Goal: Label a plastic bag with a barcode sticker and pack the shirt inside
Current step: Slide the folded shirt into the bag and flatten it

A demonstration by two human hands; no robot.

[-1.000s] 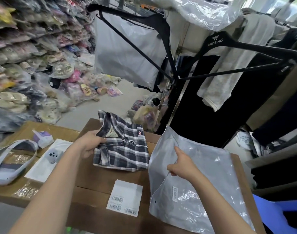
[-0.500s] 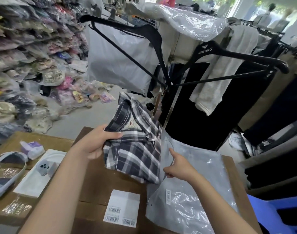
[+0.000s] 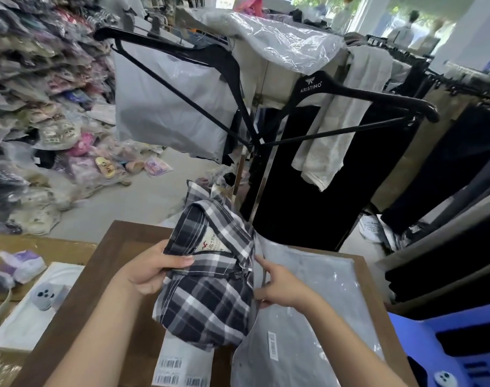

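Brown tabletop [image 3: 104, 263] carries a grey plastic bag [image 3: 321, 297] with its barcode sticker [image 3: 272, 345] on. Left hand [image 3: 147, 270] grips the folded plaid shirt [image 3: 207, 289], lifted at the bag's mouth. Right hand [image 3: 280, 286] seemingly pinches the bag's edge, its fingertips hidden behind cloth. A label sheet [image 3: 182, 367] lies partly under the shirt, cut off below.

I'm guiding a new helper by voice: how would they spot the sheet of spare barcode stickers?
Start at the brown wooden table. At its near edge, below the plaid shirt, lies a white sticker sheet. Unlike the plastic bag, it is opaque paper carrying several barcodes.
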